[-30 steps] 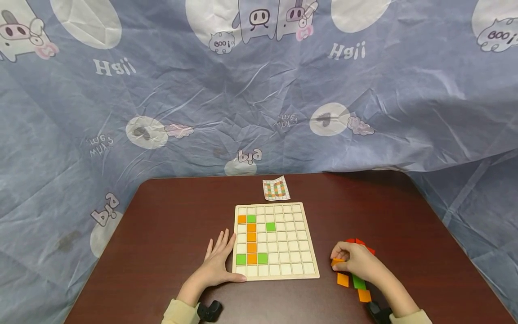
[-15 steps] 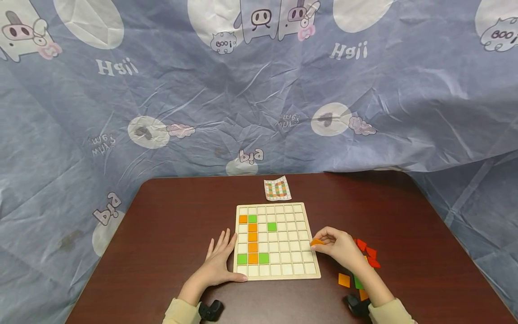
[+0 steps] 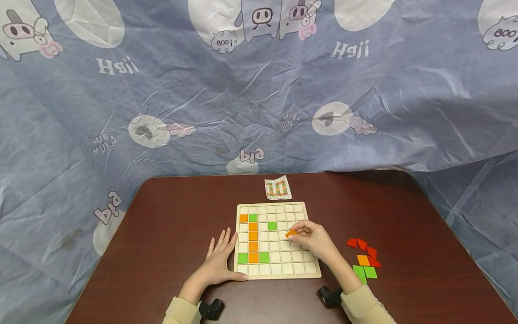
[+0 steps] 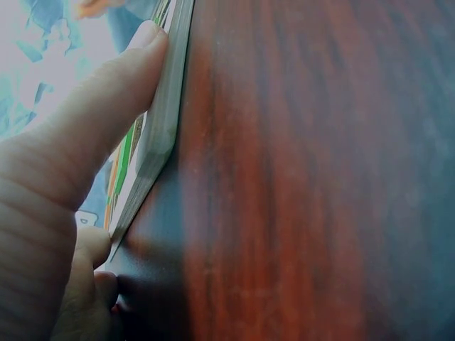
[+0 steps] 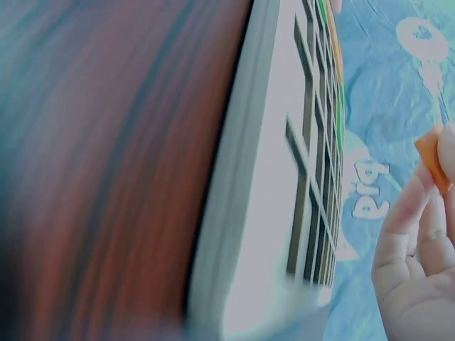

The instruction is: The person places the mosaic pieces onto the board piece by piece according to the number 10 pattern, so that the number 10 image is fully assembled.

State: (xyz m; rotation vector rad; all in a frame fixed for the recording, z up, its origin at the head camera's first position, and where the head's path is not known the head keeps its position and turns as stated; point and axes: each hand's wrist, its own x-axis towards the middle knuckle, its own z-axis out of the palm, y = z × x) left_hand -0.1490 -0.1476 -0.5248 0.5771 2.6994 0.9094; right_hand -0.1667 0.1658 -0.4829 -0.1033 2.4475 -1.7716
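Note:
A pale grid board (image 3: 318, 271) lies on the table, with orange and green square tiles in some cells on its left side and a lone green tile (image 3: 272, 226) nearer the middle. My left hand (image 3: 216, 264) rests at the board's left edge, fingers spread and straight, its thumb (image 4: 114, 92) lying along the near left corner. Over the right half of the board, my right hand (image 3: 311, 236) pinches an orange tile (image 3: 290, 233) between thumb and fingertips. The right wrist view shows this tile (image 5: 431, 158) raised above the board's surface.
Right of the board lie several red curved-edge pieces (image 3: 372, 252), an orange tile (image 3: 363, 260) and green tiles (image 3: 370, 272). A small paper with a coloured grid pattern (image 3: 278, 188) sits behind the board. A patterned cloth (image 3: 226, 90) hangs beyond the table's far edge.
My right hand has picked up an orange tile from the loose pieces and carried it left, past the board's right edge and over its cells. My left hand stays in place.

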